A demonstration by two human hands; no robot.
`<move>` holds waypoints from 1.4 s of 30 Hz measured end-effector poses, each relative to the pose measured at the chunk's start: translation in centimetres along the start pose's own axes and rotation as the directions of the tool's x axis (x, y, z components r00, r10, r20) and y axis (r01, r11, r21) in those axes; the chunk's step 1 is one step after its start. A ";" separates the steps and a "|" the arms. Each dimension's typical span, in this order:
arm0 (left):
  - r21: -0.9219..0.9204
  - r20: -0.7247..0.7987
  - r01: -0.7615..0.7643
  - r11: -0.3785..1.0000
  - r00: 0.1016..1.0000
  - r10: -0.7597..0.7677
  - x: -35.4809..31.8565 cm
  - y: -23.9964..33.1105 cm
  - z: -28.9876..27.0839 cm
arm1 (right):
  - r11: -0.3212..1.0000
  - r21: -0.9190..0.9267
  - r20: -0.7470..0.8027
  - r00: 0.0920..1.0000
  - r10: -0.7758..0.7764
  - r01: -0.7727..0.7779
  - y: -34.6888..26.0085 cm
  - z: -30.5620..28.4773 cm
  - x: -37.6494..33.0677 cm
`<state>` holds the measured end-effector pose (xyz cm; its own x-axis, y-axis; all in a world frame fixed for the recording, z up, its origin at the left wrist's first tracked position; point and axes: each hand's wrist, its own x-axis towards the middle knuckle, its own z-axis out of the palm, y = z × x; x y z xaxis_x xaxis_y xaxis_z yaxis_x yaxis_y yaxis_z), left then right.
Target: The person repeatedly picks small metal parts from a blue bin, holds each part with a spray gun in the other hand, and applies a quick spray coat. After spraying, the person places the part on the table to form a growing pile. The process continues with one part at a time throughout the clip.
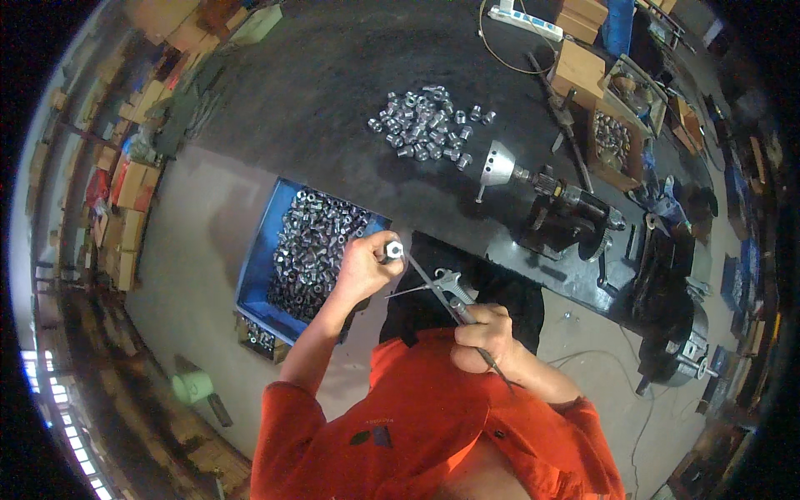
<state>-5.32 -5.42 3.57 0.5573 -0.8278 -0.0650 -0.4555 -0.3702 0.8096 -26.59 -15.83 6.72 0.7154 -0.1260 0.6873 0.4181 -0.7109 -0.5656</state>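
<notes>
Closed around a shiny hex metal fitting (394, 249) is my left hand (365, 267), with the fitting's hole and hex end facing up. My right hand (486, 337) grips a long slim metal hand tool (439, 293) that looks like a file or scraper. One end of the tool reaches up close to the fitting; whether it touches cannot be made out. The other end sticks out below my fist. A silver air blow gun (452, 285) lies over my dark-clad lap, beside the tool. Left of my left hand stands a blue crate (254, 258) full of similar fittings.
A loose pile of fittings (425, 125) lies on the dark bench (308, 100). To the right stand a bench machine with a silver conical head (497, 164), a box of small parts (612, 142) and a motor (692, 337). Shelving runs along the left; a green container (193, 385) sits on the floor.
</notes>
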 end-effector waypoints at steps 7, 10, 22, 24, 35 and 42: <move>-0.076 0.062 0.013 0.997 0.998 -0.008 -0.2 -0.3 0.5 | 0.999 0.038 -0.033 0.999 0.019 -0.018 0.1 0.8 0.1; 0.001 0.051 -0.016 1.000 0.999 0.016 -0.4 -0.3 0.6 | 0.990 0.100 0.010 0.995 0.103 -0.103 0.4 0.9 0.0; 0.409 0.000 -0.287 0.866 0.949 0.314 -0.2 0.1 1.0 | 0.896 0.267 0.001 0.930 0.368 -0.355 1.5 -0.1 -0.9; 0.404 0.031 -0.277 0.872 0.957 0.290 -0.2 0.5 1.4 | 0.922 0.243 0.068 0.953 0.295 -0.302 2.0 0.0 -0.8; 0.326 0.112 -0.446 0.834 0.894 0.434 0.2 2.0 3.8 | 0.951 -0.002 0.080 0.948 0.309 -0.310 2.9 1.4 -1.4; 0.517 0.099 -0.371 0.772 0.921 0.376 10.9 2.9 3.8 | 0.968 -0.112 -0.120 0.970 0.210 -0.223 0.6 -2.3 -1.5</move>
<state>-3.13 -17.11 2.99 0.2730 -0.9437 0.1870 -0.9169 -0.1964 0.3476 -28.72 -17.64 6.36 0.7147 -0.3544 0.6030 0.1828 -0.7376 -0.6501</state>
